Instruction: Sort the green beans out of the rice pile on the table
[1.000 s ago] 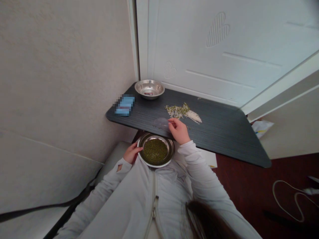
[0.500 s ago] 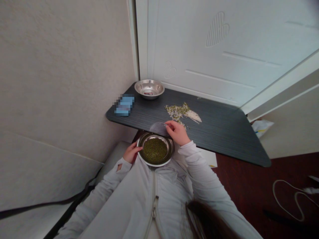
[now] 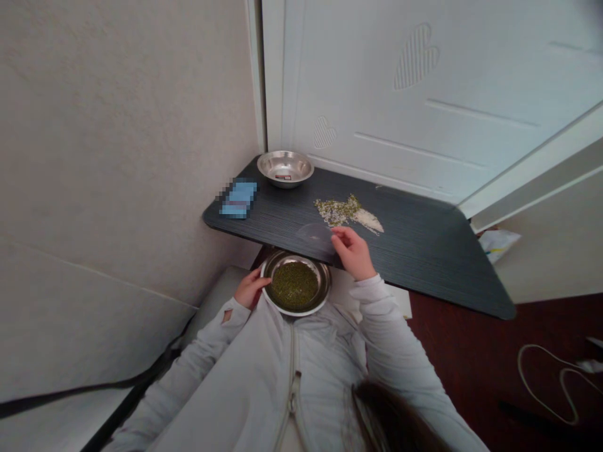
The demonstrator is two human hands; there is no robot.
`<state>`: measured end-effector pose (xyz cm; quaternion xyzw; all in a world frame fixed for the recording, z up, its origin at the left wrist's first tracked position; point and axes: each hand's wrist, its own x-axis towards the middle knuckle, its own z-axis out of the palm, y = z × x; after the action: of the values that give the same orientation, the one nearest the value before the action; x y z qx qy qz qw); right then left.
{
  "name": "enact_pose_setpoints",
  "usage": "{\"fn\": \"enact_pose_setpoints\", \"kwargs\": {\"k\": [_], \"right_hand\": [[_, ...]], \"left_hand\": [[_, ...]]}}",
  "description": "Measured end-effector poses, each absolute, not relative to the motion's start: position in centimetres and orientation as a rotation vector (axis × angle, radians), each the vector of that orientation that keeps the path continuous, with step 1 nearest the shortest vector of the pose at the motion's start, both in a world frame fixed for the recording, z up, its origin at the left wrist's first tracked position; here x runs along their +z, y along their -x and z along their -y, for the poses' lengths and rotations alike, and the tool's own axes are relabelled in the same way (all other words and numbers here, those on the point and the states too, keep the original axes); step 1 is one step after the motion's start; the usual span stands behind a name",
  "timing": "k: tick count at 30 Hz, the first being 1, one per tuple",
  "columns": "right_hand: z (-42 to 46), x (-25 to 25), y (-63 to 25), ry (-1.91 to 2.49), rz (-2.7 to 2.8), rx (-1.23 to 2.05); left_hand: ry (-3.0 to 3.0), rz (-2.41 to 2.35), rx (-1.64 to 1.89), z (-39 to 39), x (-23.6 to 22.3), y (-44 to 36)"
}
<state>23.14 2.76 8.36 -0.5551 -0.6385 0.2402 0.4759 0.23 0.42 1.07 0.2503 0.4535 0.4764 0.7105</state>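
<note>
Below the table edge, a steel bowl holds small green beans that look like mung beans. My left hand grips its left rim, thumb over the edge. In my right hand, pinched between thumb and fingers, is a clear, thin plastic disc, held over the front edge of the table. Just beyond the disc, a mixed patch of green beans and white grains is spread out. Touching it on the right is a pile of white grains that resemble rice.
On the dark table, a second steel bowl stands at the back left, near a blurred blue item. A white door rises behind, a wall on the left. A white cable lies on the floor at right.
My right hand has moved right and slightly away from the bowl with the plastic disc, which now lies more over the table. My left hand stays on the bowl's rim.
</note>
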Motion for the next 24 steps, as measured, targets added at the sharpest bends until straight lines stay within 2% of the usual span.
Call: {"fn": "enact_pose_setpoints", "kwargs": {"k": [6, 24], "right_hand": [[-2.2, 7.8, -27.3, 1.554, 1.300, 0.380], [-1.6, 7.9, -26.9, 1.661, 1.416, 0.383]], "left_hand": [[-0.538, -0.998, 1.063, -0.5, 1.0, -0.3], [-0.552, -1.009, 1.051, -0.6, 0.8, -0.3]]}}
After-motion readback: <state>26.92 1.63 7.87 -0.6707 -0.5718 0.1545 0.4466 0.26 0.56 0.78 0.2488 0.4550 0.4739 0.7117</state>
